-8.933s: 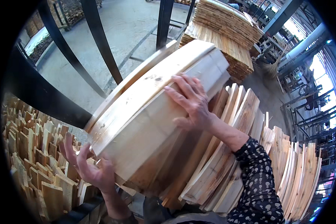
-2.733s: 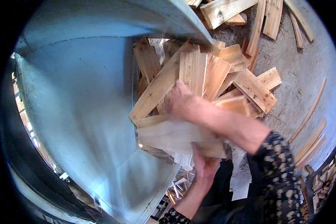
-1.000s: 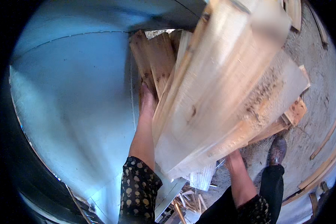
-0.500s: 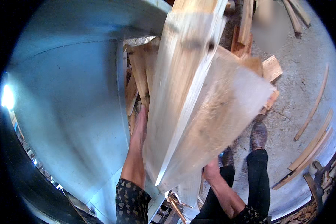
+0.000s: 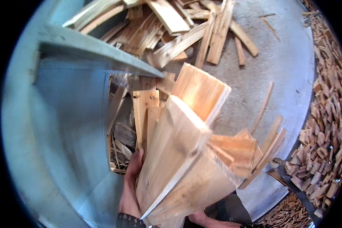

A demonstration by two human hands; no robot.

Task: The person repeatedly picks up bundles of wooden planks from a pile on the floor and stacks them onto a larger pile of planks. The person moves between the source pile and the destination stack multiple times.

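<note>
An armful of wooden boards point(image 5: 171, 140) rises in front of me, tilted, their broad cut ends pointing away. Along its left side my left hand point(image 5: 134, 165) grips the boards, thumb up against a narrower piece. My right hand point(image 5: 198, 216) presses the underside of the bundle at the lower edge, its fingers mostly hidden behind the wood. A lighter orange board point(image 5: 201, 91) sticks out beyond the front board, and shorter pieces point(image 5: 235, 150) lean out on the right.
Left of me stands a blue-grey metal panel point(image 5: 76, 125) with a projecting metal edge point(image 5: 102, 49). Loose planks point(image 5: 167, 17) lie in a heap at the far side. Thin strips point(image 5: 269, 148) lie on the concrete floor point(image 5: 243, 83). Small wood pieces point(image 5: 326, 102) are piled high at right.
The view has shifted, bringing the plank heap and the pile on the right into sight. The boards, held by both hands, now sit lower in view, their far ends visible.
</note>
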